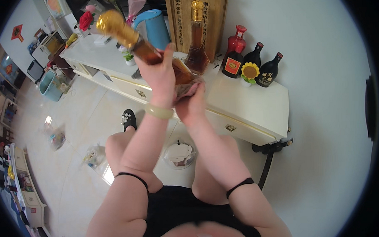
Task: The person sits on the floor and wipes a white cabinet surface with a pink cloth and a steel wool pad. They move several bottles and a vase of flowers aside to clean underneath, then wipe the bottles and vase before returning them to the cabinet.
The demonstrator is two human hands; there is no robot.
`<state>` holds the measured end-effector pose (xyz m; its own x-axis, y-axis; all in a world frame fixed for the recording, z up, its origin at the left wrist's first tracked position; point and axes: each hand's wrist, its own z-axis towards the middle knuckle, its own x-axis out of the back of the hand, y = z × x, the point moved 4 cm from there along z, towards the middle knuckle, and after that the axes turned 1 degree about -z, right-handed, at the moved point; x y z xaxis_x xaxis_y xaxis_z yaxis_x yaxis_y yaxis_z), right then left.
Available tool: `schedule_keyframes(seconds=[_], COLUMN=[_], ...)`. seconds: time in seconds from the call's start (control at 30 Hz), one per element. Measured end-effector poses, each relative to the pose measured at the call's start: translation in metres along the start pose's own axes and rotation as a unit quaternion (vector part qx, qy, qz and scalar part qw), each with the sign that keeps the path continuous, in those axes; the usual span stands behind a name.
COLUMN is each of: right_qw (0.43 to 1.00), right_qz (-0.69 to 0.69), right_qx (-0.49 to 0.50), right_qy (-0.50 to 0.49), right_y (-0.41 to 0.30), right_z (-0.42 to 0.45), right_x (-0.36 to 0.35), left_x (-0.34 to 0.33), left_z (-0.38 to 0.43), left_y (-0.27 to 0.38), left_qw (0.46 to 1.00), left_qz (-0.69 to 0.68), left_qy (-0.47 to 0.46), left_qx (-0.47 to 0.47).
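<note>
A glass liquor bottle (148,53) with amber liquid and a large gold stopper is held tilted above the front of a white cabinet (254,103). My left hand (156,72) is wrapped around its body just below the neck, thumb up. Against the bottle's base, my right hand (193,101) presses a greyish-pink cloth (188,88), which hides the bottom of the glass. Behind them on the cabinet stands a similar gold-topped bottle (198,46), upright.
Dark bottles (269,70), a red bottle (236,38) and a sunflower ornament (250,72) stand at the right. Behind are a wooden box (217,20) and a blue jug (157,30). Below lies a clear-rimmed container (179,155); plastic bags (93,156) rest on the floor.
</note>
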<state>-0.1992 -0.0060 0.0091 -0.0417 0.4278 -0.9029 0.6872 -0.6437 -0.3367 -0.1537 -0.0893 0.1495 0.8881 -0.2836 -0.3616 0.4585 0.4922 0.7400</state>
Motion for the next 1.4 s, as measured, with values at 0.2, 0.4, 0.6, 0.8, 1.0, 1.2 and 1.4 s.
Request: schedule_keyframes(seconds=[0.2,0.4,0.6,0.8,1.0,1.2,1.4], right_qw=[0.923,0.833,0.911,0.954,0.745,0.906,0.897], right_qz=[-0.158,-0.301,-0.285,-0.224,-0.451,-0.349,-0.196], right_qx=[0.303,0.455,0.29,0.157,0.455,0.227,-0.032], right_qy=[0.178,0.093,-0.067,-0.121,-0.187,-0.077,-0.395], right_y=[0.011,-0.006,-0.047,-0.07,-0.007,-0.021,-0.049], right_z=[-0.025,-0.032,-0.006,-0.039,-0.101,-0.06,-0.035], right_x=[-0.009,-0.023,-0.028,-0.043,-0.061,-0.041,-0.052], left_x=[0.025,0.049,0.079,0.107,0.105,0.112,0.111], left_z=[-0.078,-0.06,-0.02,-0.06,-0.115,-0.137,-0.163], left_y=[0.038,0.056,0.08,0.036,-0.021,-0.048,-0.033], left_qw=[0.995,0.997,0.998,0.959,0.946,0.86,0.645], left_qz=[-0.097,-0.068,-0.058,0.103,0.112,0.168,-0.212], left_qy=[-0.025,0.015,-0.014,-0.22,-0.296,-0.421,-0.598], left_qx=[0.001,-0.037,0.02,0.149,0.074,0.234,0.425])
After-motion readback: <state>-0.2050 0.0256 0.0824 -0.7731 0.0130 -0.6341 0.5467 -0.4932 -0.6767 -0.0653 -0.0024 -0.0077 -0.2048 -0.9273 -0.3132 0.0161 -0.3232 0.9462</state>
